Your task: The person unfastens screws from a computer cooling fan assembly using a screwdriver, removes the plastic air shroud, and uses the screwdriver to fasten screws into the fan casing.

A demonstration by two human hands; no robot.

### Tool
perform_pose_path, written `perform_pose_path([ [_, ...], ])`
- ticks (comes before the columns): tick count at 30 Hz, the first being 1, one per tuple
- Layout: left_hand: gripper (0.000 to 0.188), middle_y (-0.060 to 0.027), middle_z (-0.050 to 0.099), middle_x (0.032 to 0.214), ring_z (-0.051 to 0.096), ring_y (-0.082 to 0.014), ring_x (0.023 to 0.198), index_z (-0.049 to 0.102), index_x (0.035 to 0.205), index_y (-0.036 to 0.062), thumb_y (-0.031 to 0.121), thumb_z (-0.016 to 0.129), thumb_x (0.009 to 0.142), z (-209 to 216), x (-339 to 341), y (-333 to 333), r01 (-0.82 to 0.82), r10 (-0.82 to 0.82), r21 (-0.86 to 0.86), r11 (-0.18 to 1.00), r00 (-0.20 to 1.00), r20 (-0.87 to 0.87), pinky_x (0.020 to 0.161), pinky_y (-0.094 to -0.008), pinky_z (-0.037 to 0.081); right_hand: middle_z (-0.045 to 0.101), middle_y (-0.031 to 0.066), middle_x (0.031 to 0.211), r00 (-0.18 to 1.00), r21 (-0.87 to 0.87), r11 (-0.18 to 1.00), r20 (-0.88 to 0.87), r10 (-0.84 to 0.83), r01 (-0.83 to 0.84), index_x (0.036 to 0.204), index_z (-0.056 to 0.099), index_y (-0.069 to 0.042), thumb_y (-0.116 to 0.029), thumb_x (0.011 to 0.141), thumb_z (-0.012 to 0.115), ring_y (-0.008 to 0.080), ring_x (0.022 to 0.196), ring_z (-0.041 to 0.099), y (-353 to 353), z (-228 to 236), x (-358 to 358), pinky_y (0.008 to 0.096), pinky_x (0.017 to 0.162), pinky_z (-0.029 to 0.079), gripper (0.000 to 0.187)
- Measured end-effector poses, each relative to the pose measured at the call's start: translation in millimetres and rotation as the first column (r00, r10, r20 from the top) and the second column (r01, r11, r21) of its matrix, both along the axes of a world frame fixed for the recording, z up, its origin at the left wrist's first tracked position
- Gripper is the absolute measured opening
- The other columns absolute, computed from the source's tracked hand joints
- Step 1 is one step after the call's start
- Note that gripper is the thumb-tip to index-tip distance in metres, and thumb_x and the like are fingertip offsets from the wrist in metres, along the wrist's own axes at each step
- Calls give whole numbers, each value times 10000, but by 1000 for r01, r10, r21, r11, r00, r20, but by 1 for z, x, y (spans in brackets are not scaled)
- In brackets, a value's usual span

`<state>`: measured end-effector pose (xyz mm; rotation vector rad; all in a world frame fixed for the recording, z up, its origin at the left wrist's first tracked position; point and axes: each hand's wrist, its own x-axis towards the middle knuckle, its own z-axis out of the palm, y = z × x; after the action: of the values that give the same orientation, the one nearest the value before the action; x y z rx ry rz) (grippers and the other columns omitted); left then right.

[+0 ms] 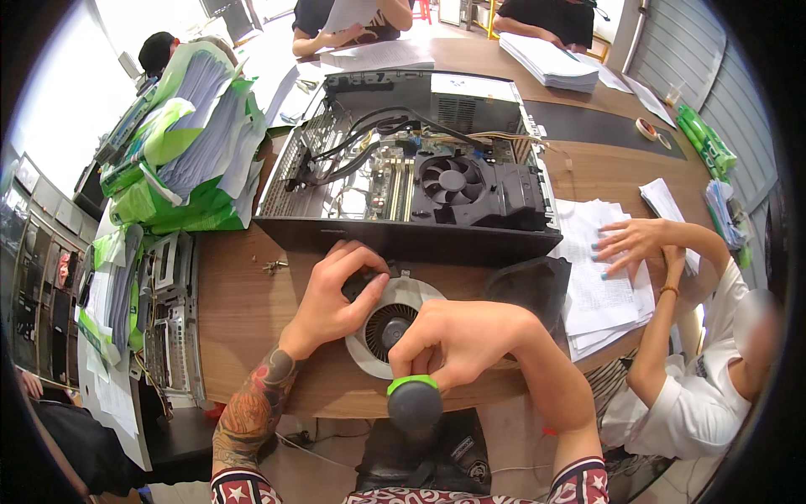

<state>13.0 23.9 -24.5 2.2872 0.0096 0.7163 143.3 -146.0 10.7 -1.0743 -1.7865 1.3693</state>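
On the wooden table in front of me lies a round blower fan (361,346) with a pale grey ring and dark blades. My left hand (332,294) pinches its upper left edge, where a dark part shows between thumb and fingers. Over the fan's right side, my right hand (470,340) grips a screwdriver (416,403) with a black and green handle, its butt toward me. The screwdriver's shaft and tip are hidden by the hand. Just beyond stands an open black computer case (403,235), showing cables, a mainboard and a black cooling fan (452,181).
A dark plastic cover (533,290) lies right of the fan; small screws (274,266) are at left. Stacked papers in green wrapping (180,206) rise at far left. Loose papers (600,294) lie at right, under a seated person's hand (625,244). Two people sit across the table.
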Motion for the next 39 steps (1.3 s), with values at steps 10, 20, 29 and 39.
perform_pose_path([
  [10,113,-118,636,870,581,-276,851,619,892,6,56,664,802,-1,0,2,4,-4,0,1000,999,-41,782,-357,453,696,80,781,995,155,988,-100,25,-10,990,696,-5,-150,871,694,160,720,691,4,-6,-4,283,661,540,187],
  [20,86,-117,621,825,565,-280,798,613,853,15,47,662,790,-1,-1,-1,5,-5,-9,1000,1000,-9,735,-361,448,684,67,712,994,100,991,-75,-81,89,774,652,-3,-134,798,753,130,644,651,2,-4,-8,273,577,492,168],
  [29,85,-123,622,837,567,-294,811,614,859,14,63,660,806,-3,2,1,0,-1,-36,999,1000,-18,753,-371,444,706,104,729,990,54,990,-62,-127,130,823,623,6,-143,803,756,161,673,697,1,-1,2,275,640,554,200],
  [39,122,-116,623,872,566,-267,855,626,891,10,101,662,818,-3,0,4,39,-37,44,998,998,-54,779,-350,449,712,125,977,991,158,979,-23,134,-129,1062,671,-8,-60,884,638,270,874,694,2,-14,13,331,745,544,188],
])
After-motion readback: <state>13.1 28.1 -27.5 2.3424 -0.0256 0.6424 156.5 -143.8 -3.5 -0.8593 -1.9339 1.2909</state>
